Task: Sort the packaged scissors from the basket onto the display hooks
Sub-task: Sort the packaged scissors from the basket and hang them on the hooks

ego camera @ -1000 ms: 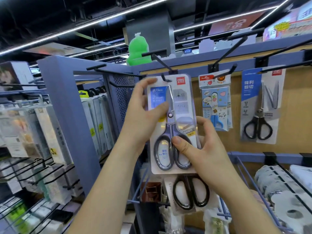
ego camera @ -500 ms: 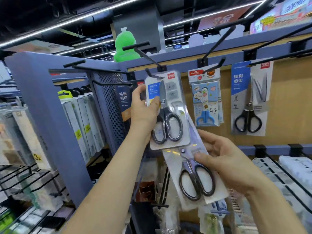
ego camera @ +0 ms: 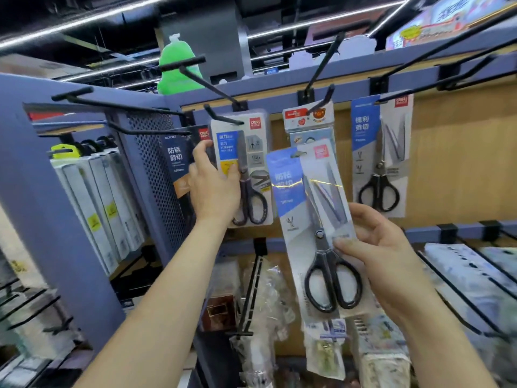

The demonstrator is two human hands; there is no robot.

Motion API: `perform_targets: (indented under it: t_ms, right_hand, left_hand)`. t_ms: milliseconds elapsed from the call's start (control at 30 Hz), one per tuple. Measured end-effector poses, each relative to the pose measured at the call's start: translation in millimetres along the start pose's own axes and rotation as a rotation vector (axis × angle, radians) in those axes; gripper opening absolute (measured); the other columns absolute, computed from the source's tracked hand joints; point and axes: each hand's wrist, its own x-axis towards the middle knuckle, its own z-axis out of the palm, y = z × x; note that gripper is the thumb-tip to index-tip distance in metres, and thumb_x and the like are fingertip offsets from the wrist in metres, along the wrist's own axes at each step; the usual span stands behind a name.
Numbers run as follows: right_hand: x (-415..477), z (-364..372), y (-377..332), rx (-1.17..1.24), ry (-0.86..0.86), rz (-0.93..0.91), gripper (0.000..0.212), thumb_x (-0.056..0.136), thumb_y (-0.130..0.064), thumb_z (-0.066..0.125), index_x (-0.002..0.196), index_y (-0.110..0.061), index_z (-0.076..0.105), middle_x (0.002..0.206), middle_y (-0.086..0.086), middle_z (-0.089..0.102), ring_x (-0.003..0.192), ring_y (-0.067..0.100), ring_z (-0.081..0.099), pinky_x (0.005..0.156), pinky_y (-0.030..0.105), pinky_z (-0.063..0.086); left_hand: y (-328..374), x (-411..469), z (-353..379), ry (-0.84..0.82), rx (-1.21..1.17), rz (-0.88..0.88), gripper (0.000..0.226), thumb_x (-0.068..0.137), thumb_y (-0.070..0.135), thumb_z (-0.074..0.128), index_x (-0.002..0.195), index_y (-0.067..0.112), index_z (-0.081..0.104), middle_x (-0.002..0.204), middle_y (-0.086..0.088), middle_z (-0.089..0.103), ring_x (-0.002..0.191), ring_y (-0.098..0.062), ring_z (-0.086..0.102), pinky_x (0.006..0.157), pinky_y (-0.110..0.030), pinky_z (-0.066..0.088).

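Observation:
A white scissors pack (ego camera: 256,152) with grey handles hangs on a black display hook (ego camera: 223,119). My left hand (ego camera: 214,186) grips its left edge, thumb on the front. My right hand (ego camera: 375,256) pinches a second pack, black-handled scissors on a blue and white card (ego camera: 310,208), held tilted in front of the shelf below the hooks. Its hang hole sits below and right of the hook. The basket is not in view.
Other packs hang to the right: a small cartoon-card pack (ego camera: 307,116) and black-handled scissors (ego camera: 380,161). A dark pack (ego camera: 179,163) hangs at the left behind my left hand. Bare black hooks (ego camera: 321,68) jut out above. Wrapped goods fill the lower racks (ego camera: 461,275).
The grey-handled pack went onto the hook and stays in my left hand. My right hand let go of it and has raised the black-handled pack up and to the right.

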Motion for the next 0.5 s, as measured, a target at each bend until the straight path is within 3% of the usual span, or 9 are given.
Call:
perform_targets:
  t_ms: [67, 100, 167, 233, 367, 467, 500]
  right_hand:
    - [-1, -1, 1, 0.003, 0.006, -0.010, 0.045, 0.090, 0.015, 0.052, 0.114, -0.021, 0.062, 0.089, 0.007, 0.078, 0.078, 0.016, 0.074, 0.066, 0.023, 0.058]
    - [-2, -2, 1, -0.002, 0.003, -0.016, 0.045, 0.091, 0.014, 0.052, 0.114, -0.024, 0.062, 0.089, 0.007, 0.078, 0.079, 0.017, 0.074, 0.069, 0.026, 0.059]
    - [-4, -2, -2, -0.027, -0.038, -0.031, 0.045, 0.092, 0.010, 0.054, 0.111, -0.030, 0.064, 0.089, 0.008, 0.078, 0.082, 0.020, 0.074, 0.076, 0.032, 0.058]
    - [-6, -1, -3, -0.073, -0.096, -0.061, 0.042, 0.092, 0.009, 0.056, 0.108, -0.029, 0.066, 0.085, 0.006, 0.078, 0.079, 0.017, 0.073, 0.075, 0.029, 0.057]
    - [-12, 1, -3, -0.147, -0.129, -0.135, 0.034, 0.093, 0.003, 0.059, 0.092, -0.028, 0.072, 0.075, -0.008, 0.075, 0.073, 0.001, 0.068, 0.069, 0.011, 0.051]
    - [-14, -6, -5, -0.289, -0.237, -0.113, 0.022, 0.095, -0.032, 0.056, 0.079, -0.030, 0.071, 0.066, -0.008, 0.057, 0.064, 0.004, 0.054, 0.065, 0.012, 0.043]
    - [-15, -11, -3, -0.334, -0.277, -0.080, 0.030, 0.091, -0.046, 0.052, 0.073, -0.026, 0.066, 0.063, -0.008, 0.048, 0.061, 0.004, 0.047, 0.061, 0.013, 0.039]
  left_hand:
    - [10, -9, -11, 0.054, -0.015, 0.023, 0.040, 0.093, 0.026, 0.061, 0.130, 0.021, 0.049, 0.118, -0.007, 0.058, 0.104, -0.018, 0.056, 0.092, -0.033, 0.045]
    - [19, -16, -18, 0.007, -0.165, 0.020, 0.030, 0.095, 0.025, 0.059, 0.125, 0.019, 0.056, 0.112, -0.004, 0.062, 0.097, -0.014, 0.059, 0.090, -0.035, 0.050]
    - [39, -35, -33, -0.258, -0.510, -0.043, 0.020, 0.098, 0.030, 0.058, 0.113, 0.020, 0.065, 0.101, 0.003, 0.070, 0.089, -0.009, 0.066, 0.080, -0.031, 0.056]
    - [55, -49, -40, -0.450, -0.649, -0.018, 0.023, 0.085, 0.037, 0.066, 0.104, 0.025, 0.069, 0.102, 0.007, 0.074, 0.095, -0.009, 0.069, 0.081, -0.028, 0.057]
    - [74, -60, -50, -0.355, -0.769, 0.072, 0.020, 0.064, 0.018, 0.074, 0.083, 0.016, 0.069, 0.073, 0.008, 0.074, 0.070, -0.005, 0.069, 0.065, -0.019, 0.055]
    - [79, -58, -56, -0.321, -0.786, 0.122, 0.014, 0.066, 0.022, 0.079, 0.079, 0.020, 0.073, 0.079, 0.003, 0.075, 0.076, -0.015, 0.071, 0.068, -0.028, 0.058]
    - [82, -58, -58, -0.331, -0.788, 0.149, 0.013, 0.068, 0.022, 0.083, 0.077, 0.021, 0.075, 0.081, 0.003, 0.075, 0.079, -0.017, 0.071, 0.070, -0.030, 0.058]
